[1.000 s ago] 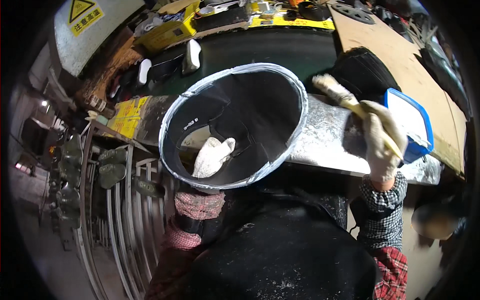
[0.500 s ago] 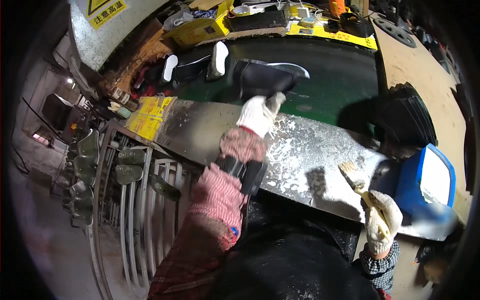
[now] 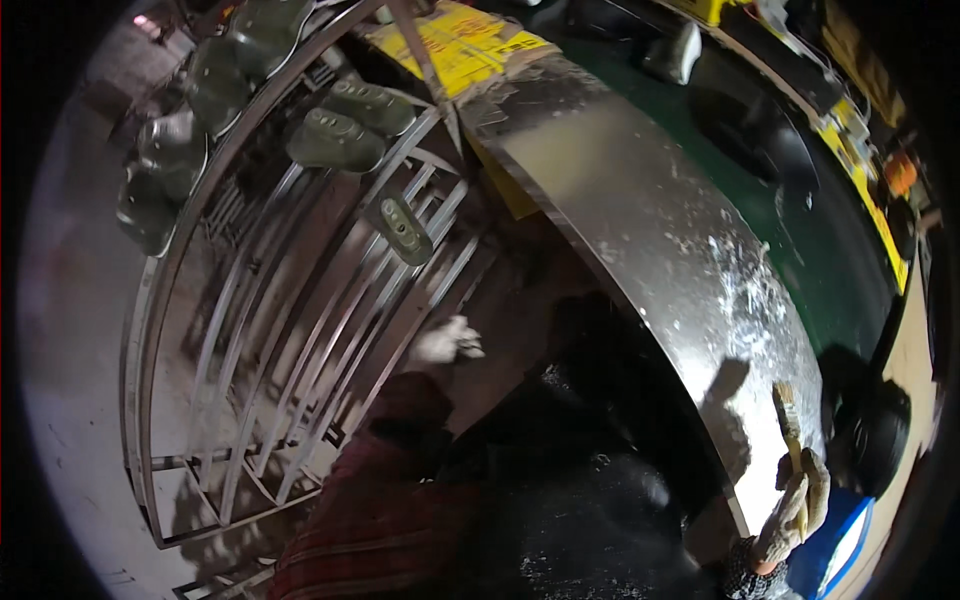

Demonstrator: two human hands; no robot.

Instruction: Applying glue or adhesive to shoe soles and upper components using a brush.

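Beside a tub [image 3: 813, 566], the right hand [image 3: 797, 508] grips a brush [image 3: 791, 430]

We see the left hand [image 3: 448, 341] only as a blur (its fingers we cannot tell apart). The right hand [image 3: 794, 508] hides part of the paintbrush [image 3: 787, 412]. Beyond the metal surface's [image 3: 640, 225] right end, the picture's lower edge cuts off a blue tub [image 3: 814, 568].
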